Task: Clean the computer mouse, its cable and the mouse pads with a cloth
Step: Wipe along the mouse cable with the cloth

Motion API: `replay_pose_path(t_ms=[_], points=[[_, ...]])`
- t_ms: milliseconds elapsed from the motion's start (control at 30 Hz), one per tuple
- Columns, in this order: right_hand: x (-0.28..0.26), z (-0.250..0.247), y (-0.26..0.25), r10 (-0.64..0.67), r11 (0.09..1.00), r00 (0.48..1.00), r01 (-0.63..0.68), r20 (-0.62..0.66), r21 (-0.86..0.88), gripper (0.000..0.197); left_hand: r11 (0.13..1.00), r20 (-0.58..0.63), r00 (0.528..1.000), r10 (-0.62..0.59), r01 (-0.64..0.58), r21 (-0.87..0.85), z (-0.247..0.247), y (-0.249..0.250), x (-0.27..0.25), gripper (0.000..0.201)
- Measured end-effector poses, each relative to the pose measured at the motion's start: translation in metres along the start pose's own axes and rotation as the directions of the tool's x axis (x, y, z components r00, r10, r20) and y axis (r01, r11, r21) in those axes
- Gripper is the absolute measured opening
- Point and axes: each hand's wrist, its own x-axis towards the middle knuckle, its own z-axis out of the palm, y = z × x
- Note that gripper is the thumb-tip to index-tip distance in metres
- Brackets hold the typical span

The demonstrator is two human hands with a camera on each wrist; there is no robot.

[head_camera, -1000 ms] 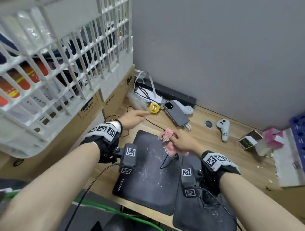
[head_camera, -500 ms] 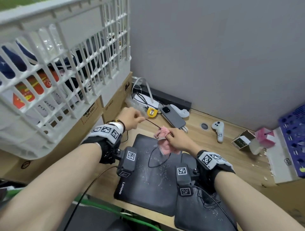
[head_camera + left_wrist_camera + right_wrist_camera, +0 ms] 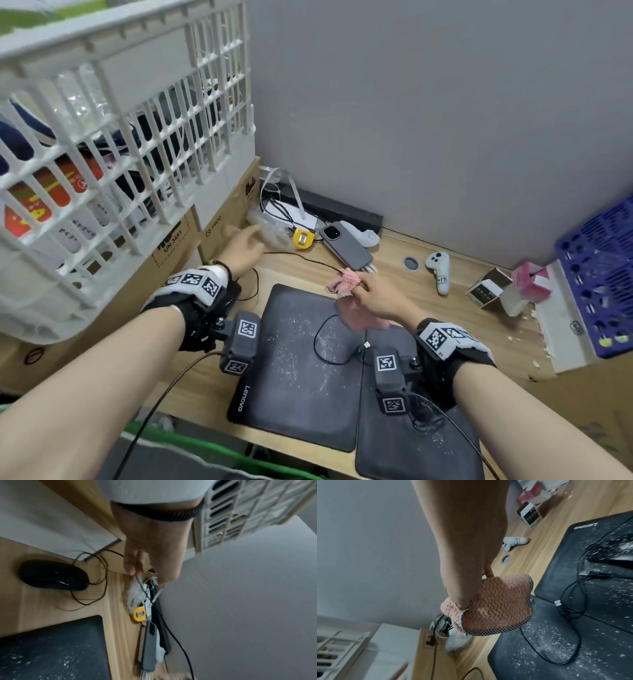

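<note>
Head view: wood surface [image 3: 428, 301] sitting against a grey wall [image 3: 445, 120], two dusty mouse pads [image 3: 301, 370] lying side by side, right hand [image 3: 380, 298] pinching the pink cloth [image 3: 346, 281] around the cable [image 3: 301, 257]. Left wrist view: left hand [image 3: 152, 550] fingers [image 3: 130, 566] pinching the cable, black mouse [image 3: 53, 574] sitting nearby beside the boxes. Right wrist view: cloth bunching in the fingers [image 3: 462, 599], cable's USB end [image 3: 558, 602] lying on the pads.

Mouse cable [image 3: 301, 257] strung between the fingers of both hands

Left of the left hand's fingers [image 3: 135, 566] lies the mouse [image 3: 53, 574]; under the right hand's fingers [image 3: 368, 286] bunches the cloth [image 3: 346, 282], mouse pads [image 3: 298, 363] just before them.
</note>
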Motion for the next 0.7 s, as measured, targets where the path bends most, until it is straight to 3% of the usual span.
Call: replay_pose_path(t_ms=[100, 167, 233, 433, 567, 700], points=[[0.014, 0.001, -0.017, -0.038, 0.999, 0.999, 0.038, 0.015, -0.017, 0.028, 0.966, 0.184, 0.954, 0.238, -0.252, 0.053, 0.01, 0.036, -0.002, 0.038], [0.022, -0.001, -0.029, -0.069, 0.997, 0.998, 0.069, -0.004, -0.032, 0.02, 0.943, 0.306, 0.907, 0.291, -0.326, 0.072, 0.015, 0.047, -0.002, 0.033], [0.027, -0.005, -0.037, -0.085, 0.996, 0.996, 0.084, -0.021, -0.033, 0.017, 0.927, 0.341, 0.886, 0.315, -0.364, 0.09, 0.015, 0.049, -0.002, 0.033], [0.022, -0.001, -0.018, 0.0, 0.999, 1.0, -0.001, -0.025, -0.052, 0.019, 0.904, 0.167, 0.919, 0.357, -0.385, 0.184, -0.003, 0.036, 0.0, 0.032], [0.006, -0.004, 0.014, 0.073, 0.995, 0.995, -0.077, -0.062, -0.06, 0.019, 0.967, -0.08, 0.966, 0.244, -0.236, 0.098, -0.02, 0.021, -0.002, 0.024], [-0.006, -0.01, 0.03, 0.125, 0.991, 0.99, -0.129, -0.066, -0.046, 0.022, 0.992, -0.242, 0.968, 0.064, -0.036, 0.119, -0.016, 0.002, -0.004, 0.029]])
